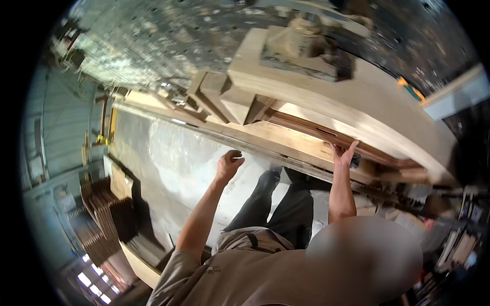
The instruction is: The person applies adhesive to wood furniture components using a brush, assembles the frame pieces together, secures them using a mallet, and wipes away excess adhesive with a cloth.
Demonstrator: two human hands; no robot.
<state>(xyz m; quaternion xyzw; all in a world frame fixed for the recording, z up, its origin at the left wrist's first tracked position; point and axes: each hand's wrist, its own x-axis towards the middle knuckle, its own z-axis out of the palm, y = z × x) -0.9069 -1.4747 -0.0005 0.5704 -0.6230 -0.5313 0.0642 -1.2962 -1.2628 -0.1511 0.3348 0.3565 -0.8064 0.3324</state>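
Note:
My right hand (344, 155) is at the near edge of a long brown wooden moulding (306, 128), thumb and fingers spread against it as they hold it. The moulding lies lengthwise under a thick pale curved wooden piece (326, 97). My left hand (229, 166) hangs in the air before the bench edge, fingers loosely curled with a gap to the thumb, and nothing shows in it. Pale angled wooden blocks (238, 104) stand at the moulding's left end. A dark object by my right wrist is too unclear to name.
A dusty machine part (306, 43) sits on the curved piece. The dark, spotted bench top (168, 41) stretches behind it. Brown slatted wooden pieces (104, 206) are stacked at the left. An orange-and-green tool (411, 91) lies at the far right. Assorted items crowd the lower right.

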